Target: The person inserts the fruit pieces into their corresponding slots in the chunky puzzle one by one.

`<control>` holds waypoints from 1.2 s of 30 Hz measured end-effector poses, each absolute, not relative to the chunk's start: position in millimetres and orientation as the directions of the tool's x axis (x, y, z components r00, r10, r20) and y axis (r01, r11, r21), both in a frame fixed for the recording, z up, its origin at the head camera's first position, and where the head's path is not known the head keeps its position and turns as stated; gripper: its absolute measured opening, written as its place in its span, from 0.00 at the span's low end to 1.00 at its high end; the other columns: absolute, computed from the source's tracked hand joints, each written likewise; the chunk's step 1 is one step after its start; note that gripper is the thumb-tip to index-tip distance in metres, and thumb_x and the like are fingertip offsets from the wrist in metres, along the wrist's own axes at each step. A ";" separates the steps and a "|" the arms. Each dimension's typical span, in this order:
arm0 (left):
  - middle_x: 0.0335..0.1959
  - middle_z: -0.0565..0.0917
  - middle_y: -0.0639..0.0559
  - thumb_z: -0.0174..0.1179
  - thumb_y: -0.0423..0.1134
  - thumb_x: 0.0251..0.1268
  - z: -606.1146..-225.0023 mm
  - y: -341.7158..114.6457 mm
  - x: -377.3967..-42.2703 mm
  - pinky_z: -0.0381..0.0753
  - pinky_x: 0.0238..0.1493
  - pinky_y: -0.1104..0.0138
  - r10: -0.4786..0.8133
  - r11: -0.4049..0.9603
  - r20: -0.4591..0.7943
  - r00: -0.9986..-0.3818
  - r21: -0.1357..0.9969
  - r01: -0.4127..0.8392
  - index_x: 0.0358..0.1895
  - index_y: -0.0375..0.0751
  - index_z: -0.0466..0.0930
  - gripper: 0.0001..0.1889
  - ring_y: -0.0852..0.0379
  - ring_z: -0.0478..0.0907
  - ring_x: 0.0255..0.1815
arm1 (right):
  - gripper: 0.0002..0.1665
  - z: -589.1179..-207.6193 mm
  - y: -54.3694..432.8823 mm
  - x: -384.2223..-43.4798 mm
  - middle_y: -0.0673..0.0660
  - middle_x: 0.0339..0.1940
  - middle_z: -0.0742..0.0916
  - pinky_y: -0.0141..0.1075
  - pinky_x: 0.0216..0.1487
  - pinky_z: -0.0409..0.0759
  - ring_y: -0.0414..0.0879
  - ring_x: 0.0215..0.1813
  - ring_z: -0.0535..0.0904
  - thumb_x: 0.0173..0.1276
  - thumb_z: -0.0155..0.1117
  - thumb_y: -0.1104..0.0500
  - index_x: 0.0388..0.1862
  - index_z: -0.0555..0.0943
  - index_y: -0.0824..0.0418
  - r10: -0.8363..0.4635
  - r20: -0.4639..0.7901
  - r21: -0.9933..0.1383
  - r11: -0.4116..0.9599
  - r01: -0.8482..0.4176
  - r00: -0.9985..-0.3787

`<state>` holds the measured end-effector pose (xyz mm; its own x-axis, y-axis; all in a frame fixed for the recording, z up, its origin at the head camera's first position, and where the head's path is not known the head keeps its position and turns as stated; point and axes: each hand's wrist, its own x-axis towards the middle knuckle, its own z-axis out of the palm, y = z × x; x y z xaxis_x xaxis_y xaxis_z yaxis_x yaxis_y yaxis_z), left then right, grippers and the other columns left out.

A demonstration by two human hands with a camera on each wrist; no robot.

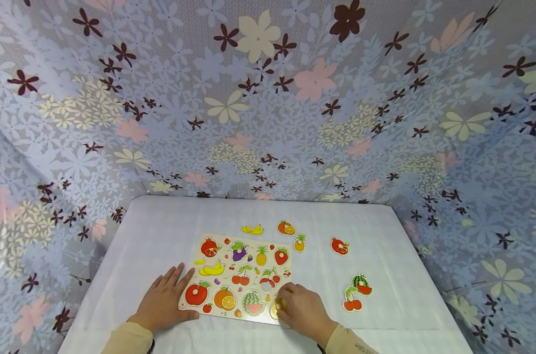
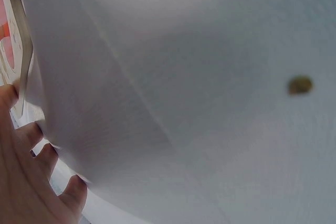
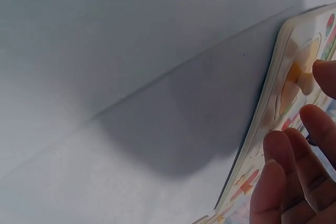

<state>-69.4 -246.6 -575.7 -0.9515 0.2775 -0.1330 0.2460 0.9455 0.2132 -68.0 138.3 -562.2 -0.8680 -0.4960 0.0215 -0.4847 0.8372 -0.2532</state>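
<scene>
The spread, empty left hand (image 1: 163, 302) should brace the pale rectangular fruit-printed wooden board (image 1: 255, 282) while the curled right hand (image 1: 304, 309), pinch unclear, keeps the near-right yellow knobbed piece (image 1: 274, 310) level.

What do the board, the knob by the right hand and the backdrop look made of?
Board: probably wood or fibreboard, smooth printed face, from its pale, rigid edge. Knob: smooth, plain tan, perhaps wood or plastic. Backdrop: likely matte printed fabric, by its folds.
</scene>
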 end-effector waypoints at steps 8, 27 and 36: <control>0.77 0.57 0.37 0.62 0.81 0.39 -572.5 -245.5 -69.2 0.55 0.70 0.37 0.271 0.946 -0.149 -0.951 0.224 0.234 0.78 0.47 0.60 0.62 0.35 0.54 0.75 | 0.13 -557.2 141.7 -72.0 0.46 0.45 0.84 0.38 0.40 0.84 0.41 0.42 0.81 0.57 0.77 0.48 0.37 0.85 0.50 -0.483 0.027 -0.257 0.843 -0.473 -0.875; 0.78 0.57 0.38 0.59 0.83 0.38 -576.4 -247.3 -70.5 0.56 0.70 0.37 0.268 0.949 -0.144 -0.952 0.210 0.236 0.78 0.48 0.59 0.63 0.36 0.54 0.76 | 0.15 -547.7 182.1 -125.7 0.42 0.46 0.83 0.32 0.36 0.80 0.37 0.38 0.79 0.56 0.79 0.51 0.41 0.85 0.49 -0.308 0.036 -0.316 0.899 -0.304 -0.951; 0.78 0.56 0.38 0.59 0.83 0.39 -574.0 -247.2 -70.8 0.55 0.70 0.37 0.262 0.950 -0.162 -0.951 0.216 0.225 0.78 0.48 0.59 0.63 0.36 0.54 0.76 | 0.18 -556.9 197.1 -162.4 0.45 0.47 0.84 0.35 0.32 0.79 0.38 0.37 0.79 0.54 0.80 0.50 0.42 0.85 0.50 -0.228 0.014 -0.338 0.915 -0.219 -0.974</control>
